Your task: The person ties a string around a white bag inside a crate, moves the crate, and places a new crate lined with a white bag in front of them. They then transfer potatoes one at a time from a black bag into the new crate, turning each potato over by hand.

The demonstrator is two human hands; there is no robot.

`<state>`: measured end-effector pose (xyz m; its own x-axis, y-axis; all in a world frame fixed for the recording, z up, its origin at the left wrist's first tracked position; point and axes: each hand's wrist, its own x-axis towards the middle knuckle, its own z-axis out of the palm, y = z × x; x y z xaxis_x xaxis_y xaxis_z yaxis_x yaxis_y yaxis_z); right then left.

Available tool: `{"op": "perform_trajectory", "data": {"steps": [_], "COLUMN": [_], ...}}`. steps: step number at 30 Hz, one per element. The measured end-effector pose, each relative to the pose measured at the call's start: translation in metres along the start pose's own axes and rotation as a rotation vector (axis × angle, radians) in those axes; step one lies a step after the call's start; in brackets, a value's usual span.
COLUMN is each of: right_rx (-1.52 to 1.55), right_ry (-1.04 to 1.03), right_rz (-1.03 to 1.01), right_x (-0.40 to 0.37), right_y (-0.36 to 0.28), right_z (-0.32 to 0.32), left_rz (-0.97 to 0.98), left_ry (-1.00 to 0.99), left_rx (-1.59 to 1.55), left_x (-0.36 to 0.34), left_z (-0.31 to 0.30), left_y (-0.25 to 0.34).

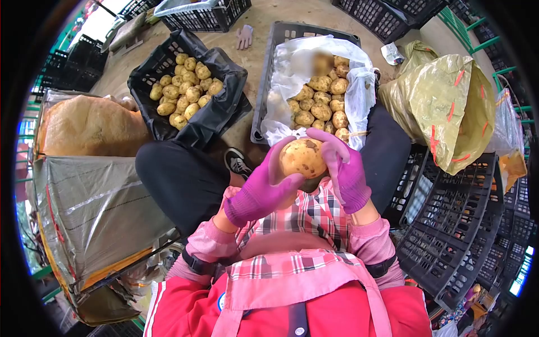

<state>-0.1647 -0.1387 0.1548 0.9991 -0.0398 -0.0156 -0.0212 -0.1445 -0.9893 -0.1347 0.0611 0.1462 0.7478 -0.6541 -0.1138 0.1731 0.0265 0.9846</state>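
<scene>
A large yellow potato (pixel 303 157) with brown dirt patches is held up over my lap. My left hand (pixel 263 188), in a purple glove, wraps round its left side and underside. On the other side my right hand (pixel 347 171), gloved alike, presses its fingers against the potato's upper right. Just beyond my hands stands a crate lined with white plastic (pixel 359 90), holding several potatoes (pixel 321 104). Farther left, a crate with a black liner (pixel 227 84) holds more potatoes (pixel 182 90), smaller-looking ones.
A yellow-green woven sack (pixel 438 106) stands open at the right, above stacked black crates (pixel 449 224). To the left is a large covered box (pixel 101 196) beside my knee. A loose glove (pixel 244 37) lies on the floor between the potato crates. More crates (pixel 208 17) stand farther back.
</scene>
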Motion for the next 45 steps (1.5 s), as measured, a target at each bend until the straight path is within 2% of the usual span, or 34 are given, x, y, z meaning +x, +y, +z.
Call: {"op": "perform_trajectory", "data": {"steps": [2, 4, 6, 7, 10, 13, 15, 16, 18, 19, 21, 22, 25, 28, 31, 32, 37, 38, 41, 43, 45], "right_rx": [0.127, 0.189, 0.273, 0.326, 0.152, 0.046, 0.109, 0.012, -0.182, -0.004, 0.351, 0.353, 0.023, -0.086, -0.177, -0.212, -0.026, 0.012, 0.278, 0.017, 0.026], "right_ry": [0.038, -0.023, -0.053, -0.058, -0.037, 0.026, 0.074, 0.062, 0.031, 0.048, 0.088, 0.032, 0.034, 0.083, 0.125, 0.149, 0.159, 0.172, 0.268, 0.185, 0.133], "right_rz": [0.061, 0.238, 0.28, 0.234, 0.125, 0.092, 0.152, 0.074, -0.092, -0.058, 0.01, -0.015, -0.174, -0.176, -0.272, -0.318, -0.093, -0.05, -0.132, -0.106, 0.018], "right_x": [0.0, -0.002, -0.004, -0.005, -0.001, 0.001, 0.001, -0.001, -0.003, -0.005, -0.009, -0.01, -0.012, -0.011, -0.009, -0.009, -0.011, -0.01, -0.01, -0.01, -0.01], "right_y": [0.006, -0.004, -0.01, -0.011, 0.001, 0.003, 0.003, 0.002, 0.0, 0.003, 0.013, 0.01, 0.009, 0.011, 0.012, 0.013, 0.014, 0.012, 0.002, 0.006, 0.007], "right_z": [-0.002, -0.008, -0.008, -0.004, 0.008, 0.01, 0.01, 0.009, 0.006, 0.008, 0.013, 0.012, 0.02, 0.019, 0.022, 0.022, 0.017, 0.016, 0.028, 0.022, 0.015], "left_rz": [-0.036, -0.124, 0.003, 0.065, 0.245, 0.136, 0.206, 0.243, 0.081, -0.006, -0.045, -0.061, -0.024, 0.071, 0.158, 0.12, -0.092, -0.085, -0.028, 0.039, -0.03], "left_ry": [-0.055, -0.098, -0.002, 0.05, 0.097, 0.124, 0.103, 0.092, 0.091, 0.09, 0.045, 0.018, 0.063, 0.095, 0.128, 0.118, 0.075, 0.059, 0.031, 0.033, 0.009], "left_rx": [-0.149, -0.319, -0.122, -0.024, 0.666, 0.681, 0.741, 0.77, 0.74, 0.723, 0.216, -0.036, -0.002, 0.388, 0.356, 0.3, -0.021, -0.041, -0.081, -0.075, -0.091], "left_x": [-0.001, -0.003, 0.0, 0.0, 0.001, 0.001, 0.0, 0.001, 0.002, 0.0, 0.004, 0.006, 0.007, 0.004, 0.004, 0.003, 0.006, 0.006, 0.007, 0.006, 0.006], "left_z": [-0.002, -0.005, -0.004, -0.003, -0.004, 0.001, 0.001, 0.0, -0.002, -0.002, -0.006, -0.007, 0.002, -0.003, 0.004, 0.006, 0.006, 0.004, 0.001, 0.003, 0.0], "left_y": [0.002, 0.01, 0.004, 0.002, 0.01, 0.023, 0.018, 0.017, 0.022, 0.024, 0.004, 0.0, 0.002, -0.003, 0.002, 0.002, -0.002, -0.001, 0.001, 0.001, -0.002]}}
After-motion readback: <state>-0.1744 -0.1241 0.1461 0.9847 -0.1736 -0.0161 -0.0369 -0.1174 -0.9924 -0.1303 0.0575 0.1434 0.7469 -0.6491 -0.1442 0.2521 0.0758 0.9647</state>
